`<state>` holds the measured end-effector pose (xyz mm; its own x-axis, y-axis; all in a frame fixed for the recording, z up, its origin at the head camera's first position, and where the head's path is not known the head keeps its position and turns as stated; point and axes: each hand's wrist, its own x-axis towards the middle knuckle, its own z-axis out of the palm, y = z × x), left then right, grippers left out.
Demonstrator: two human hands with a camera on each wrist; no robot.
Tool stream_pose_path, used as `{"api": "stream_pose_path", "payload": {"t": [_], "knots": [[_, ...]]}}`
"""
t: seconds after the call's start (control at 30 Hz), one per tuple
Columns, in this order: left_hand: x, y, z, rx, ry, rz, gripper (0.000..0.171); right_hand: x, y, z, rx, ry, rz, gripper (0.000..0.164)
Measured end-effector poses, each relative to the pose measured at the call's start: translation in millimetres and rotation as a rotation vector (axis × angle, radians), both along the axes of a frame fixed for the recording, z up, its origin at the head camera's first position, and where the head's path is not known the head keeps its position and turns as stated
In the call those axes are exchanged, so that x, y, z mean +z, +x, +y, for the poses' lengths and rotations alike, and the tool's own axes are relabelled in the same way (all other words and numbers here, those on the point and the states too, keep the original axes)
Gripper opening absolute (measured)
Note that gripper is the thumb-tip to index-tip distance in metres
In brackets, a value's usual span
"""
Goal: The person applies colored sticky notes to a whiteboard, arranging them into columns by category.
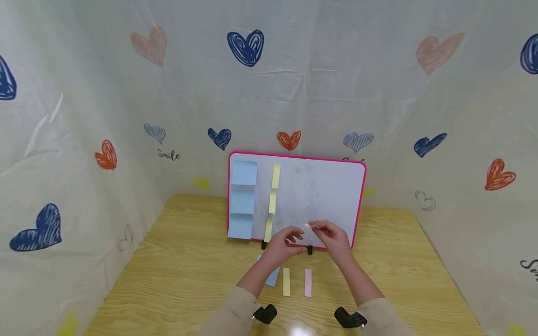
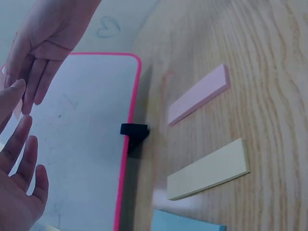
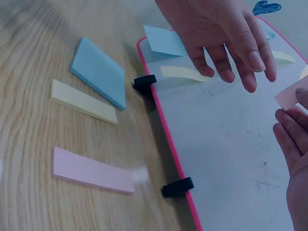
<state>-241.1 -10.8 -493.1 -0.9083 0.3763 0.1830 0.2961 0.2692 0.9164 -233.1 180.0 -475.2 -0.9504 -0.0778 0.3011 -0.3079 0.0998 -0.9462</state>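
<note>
My right hand [image 1: 333,237] pinches a small pink sticky note [image 3: 289,95] between thumb and fingers, in front of a pink-framed whiteboard [image 1: 332,191]. Facing it, my left hand [image 1: 283,245] hangs with loosely bent, spread fingers and holds nothing; in the right wrist view a gap separates it from the note. Down the board's left side are three blue sticky notes [image 1: 243,201], and beside them three narrow yellow notes [image 1: 272,201]. On the table lie a blue pad [image 3: 98,72], a yellow pad [image 1: 286,282] and a pink pad [image 1: 308,283], the blue one partly behind my left forearm in the head view.
Black feet [image 1: 310,250] hold the whiteboard's lower edge on the wooden table [image 1: 180,261]. A white curtain [image 1: 294,93] printed with hearts hangs behind and at both sides. Black straps [image 1: 265,314] show near both sleeves.
</note>
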Motion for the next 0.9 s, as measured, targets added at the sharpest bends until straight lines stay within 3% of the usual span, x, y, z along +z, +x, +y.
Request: {"api": "stream_pose_path", "payload": {"t": [0.17,0.67,0.9], "knots": [[13.6,-7.0,-2,0.011,-0.005,0.032,0.040,-2.2,-15.6,0,0.034,-0.003,0.020,0.016],[45.8,-24.8,-12,0.055,-0.001,0.088,0.038,17.7,-32.7,-3,0.157,0.065,0.081,0.030],[56.6,-30.1,-12,0.063,0.018,0.057,0.035,43.9,-27.0,-11,0.207,0.100,0.119,0.039]]}}
